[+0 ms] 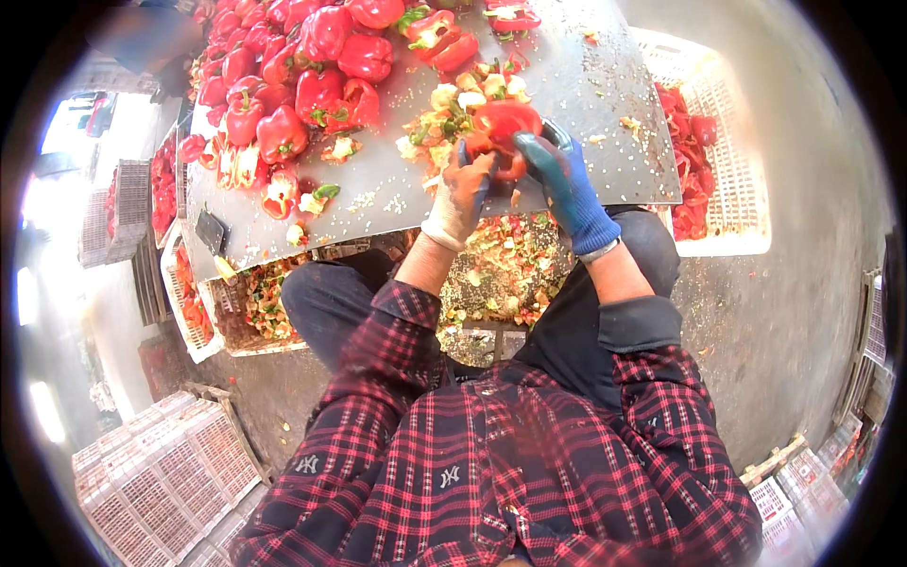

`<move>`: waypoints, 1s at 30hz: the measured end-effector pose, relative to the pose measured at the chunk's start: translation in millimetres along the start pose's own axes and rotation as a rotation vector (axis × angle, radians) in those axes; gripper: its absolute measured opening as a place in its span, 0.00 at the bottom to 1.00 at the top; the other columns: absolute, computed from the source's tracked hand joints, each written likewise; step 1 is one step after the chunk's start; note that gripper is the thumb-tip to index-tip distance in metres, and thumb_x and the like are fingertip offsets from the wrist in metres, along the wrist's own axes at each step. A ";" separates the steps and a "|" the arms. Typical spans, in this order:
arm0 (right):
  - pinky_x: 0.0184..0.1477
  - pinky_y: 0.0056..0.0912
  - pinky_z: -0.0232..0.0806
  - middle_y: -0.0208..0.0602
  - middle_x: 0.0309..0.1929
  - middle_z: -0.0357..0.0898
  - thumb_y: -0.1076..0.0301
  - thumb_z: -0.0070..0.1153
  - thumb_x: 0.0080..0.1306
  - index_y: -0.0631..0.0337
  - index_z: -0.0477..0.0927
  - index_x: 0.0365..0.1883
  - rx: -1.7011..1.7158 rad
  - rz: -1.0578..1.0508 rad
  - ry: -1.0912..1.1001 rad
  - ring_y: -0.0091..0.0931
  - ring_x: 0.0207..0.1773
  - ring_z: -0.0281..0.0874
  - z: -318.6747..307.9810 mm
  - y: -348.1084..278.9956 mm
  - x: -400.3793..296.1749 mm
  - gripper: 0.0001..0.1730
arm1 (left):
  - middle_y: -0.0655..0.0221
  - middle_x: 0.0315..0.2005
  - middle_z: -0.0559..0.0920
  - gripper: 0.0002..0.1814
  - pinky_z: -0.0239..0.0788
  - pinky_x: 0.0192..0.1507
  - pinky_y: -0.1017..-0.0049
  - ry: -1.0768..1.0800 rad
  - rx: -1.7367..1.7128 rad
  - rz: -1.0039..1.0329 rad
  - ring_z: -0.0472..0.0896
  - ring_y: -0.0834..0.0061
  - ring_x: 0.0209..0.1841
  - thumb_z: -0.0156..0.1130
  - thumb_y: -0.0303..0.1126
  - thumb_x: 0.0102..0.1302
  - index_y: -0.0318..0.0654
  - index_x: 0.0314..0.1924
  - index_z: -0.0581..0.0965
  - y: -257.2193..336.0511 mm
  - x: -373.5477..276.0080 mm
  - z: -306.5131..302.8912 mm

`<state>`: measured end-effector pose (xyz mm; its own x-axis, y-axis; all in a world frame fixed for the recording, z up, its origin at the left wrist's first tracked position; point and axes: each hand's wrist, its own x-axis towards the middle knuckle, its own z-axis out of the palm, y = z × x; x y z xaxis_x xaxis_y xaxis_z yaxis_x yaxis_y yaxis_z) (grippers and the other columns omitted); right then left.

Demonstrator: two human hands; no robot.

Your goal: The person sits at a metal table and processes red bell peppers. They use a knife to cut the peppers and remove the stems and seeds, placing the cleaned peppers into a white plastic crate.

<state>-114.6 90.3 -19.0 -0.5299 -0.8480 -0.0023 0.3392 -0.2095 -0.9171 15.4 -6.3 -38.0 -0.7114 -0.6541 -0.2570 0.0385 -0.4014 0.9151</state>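
Both of my hands hold an opened red bell pepper (507,119) over the front part of the metal table. My left hand (464,191), in a stained white glove, grips the pepper's near left side. On its right side is my right hand (563,181), in a blue glove with a dark green coating. A heap of cut pepper cores (443,117) lies just behind and left of the hands. Whole red bell peppers (326,34) are piled at the back left of the table. A halved pepper (280,195) and a broad-bladed knife (211,230) with a yellow handle lie near the left front edge.
The metal table (595,92) is strewn with seeds. At its right stands a white plastic crate (737,170) with red pepper pieces. Below the front edge, cores and seeds (506,266) lie between my knees. Another crate (186,305) stands left; stacked crates (166,468) are at lower left.
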 end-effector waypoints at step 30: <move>0.71 0.43 0.60 0.39 0.70 0.63 0.56 0.51 0.71 0.62 0.67 0.66 0.325 -0.037 -0.366 0.32 0.69 0.67 -2.9 15.5 -1.4 0.30 | 0.56 0.48 0.82 0.22 0.74 0.50 0.67 0.074 1.665 0.631 0.83 0.63 0.48 0.55 0.26 0.69 0.38 0.63 0.71 59.4 18.2 -26.8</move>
<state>-110.9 89.7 -34.4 -0.2581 -0.9404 0.2216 0.5812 -0.3343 -0.7419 23.5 -59.2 3.4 -0.8394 -0.4806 0.2540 -0.4485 0.8763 0.1758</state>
